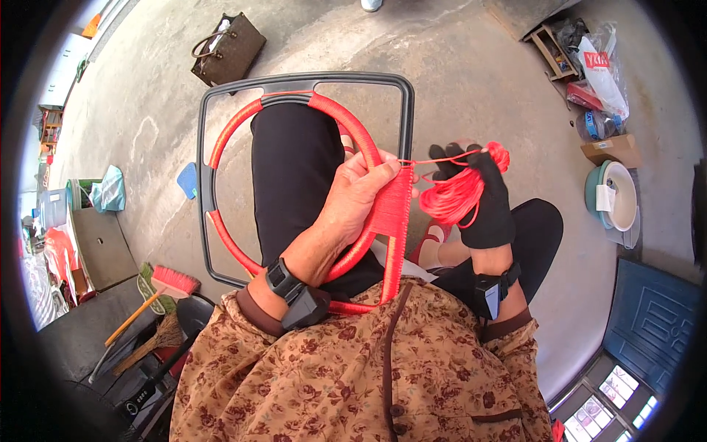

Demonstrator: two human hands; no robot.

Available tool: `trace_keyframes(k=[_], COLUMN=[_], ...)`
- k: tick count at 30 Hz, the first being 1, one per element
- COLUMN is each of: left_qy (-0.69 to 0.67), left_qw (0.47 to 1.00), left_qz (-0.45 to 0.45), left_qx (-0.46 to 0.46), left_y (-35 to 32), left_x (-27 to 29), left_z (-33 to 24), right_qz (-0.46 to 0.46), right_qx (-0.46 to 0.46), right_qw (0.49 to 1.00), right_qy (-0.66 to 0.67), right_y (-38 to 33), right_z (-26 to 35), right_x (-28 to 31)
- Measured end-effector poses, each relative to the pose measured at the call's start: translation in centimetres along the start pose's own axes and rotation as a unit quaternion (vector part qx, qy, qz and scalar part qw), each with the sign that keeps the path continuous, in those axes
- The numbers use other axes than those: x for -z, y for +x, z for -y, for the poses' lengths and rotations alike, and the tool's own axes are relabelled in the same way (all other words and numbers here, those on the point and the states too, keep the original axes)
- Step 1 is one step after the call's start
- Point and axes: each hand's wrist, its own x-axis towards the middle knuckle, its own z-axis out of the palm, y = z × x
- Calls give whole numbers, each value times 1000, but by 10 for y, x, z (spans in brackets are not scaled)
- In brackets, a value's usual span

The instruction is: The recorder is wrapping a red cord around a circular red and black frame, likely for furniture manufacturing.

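Note:
Across my lap lies a black rounded-square frame [303,76] with an inner ring, much of it wrapped in red cord [237,130]. My left hand [353,193] is bare and pinches the wrapped band at the frame's right side, thumb and fingers closed where the cord meets it. My right hand [479,195], in a black glove with bare fingertips, is closed around a loose bundle of red cord [453,197]. A strand runs taut between the two hands. Several stretches of the ring are bare black.
A brown handbag [230,50] stands on the concrete floor beyond the frame. To the left are a red-bristled broom [173,281] and a blue plastic piece [187,180]. At the right, basins [620,197], a cardboard box [613,151] and plastic bags [605,74] line the wall.

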Motion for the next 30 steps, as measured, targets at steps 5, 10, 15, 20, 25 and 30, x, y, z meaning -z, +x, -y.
trace_keyframes(k=[5, 10, 15, 20, 25, 30], left_qy=[-2, -17, -9, 4, 77, 131], left_qw=[1000, 1000, 1000, 1000, 995, 984], left_qz=[12, 21, 20, -8, -46, -49], left_qx=[-17, 1, 17, 15, -47, -113], left_y=[2, -1, 1, 1, 3, 3], left_x=[5, 2, 3, -2, -11, -16], left_z=[6, -1, -2, 0, 1, 4], right_qz=[49, -131, -137, -137, -141, 45], right_qx=[2, -61, 37, 156, 330, 481], right_qw=[985, 987, 987, 944, 752, 368], right_qy=[167, 71, -77, -258, -553, -795], right_y=[19, 19, 51, 58, 71, 52], right_z=[-7, -7, 15, 28, 45, 27], right_x=[13, 40, 70, 98, 87, -30])
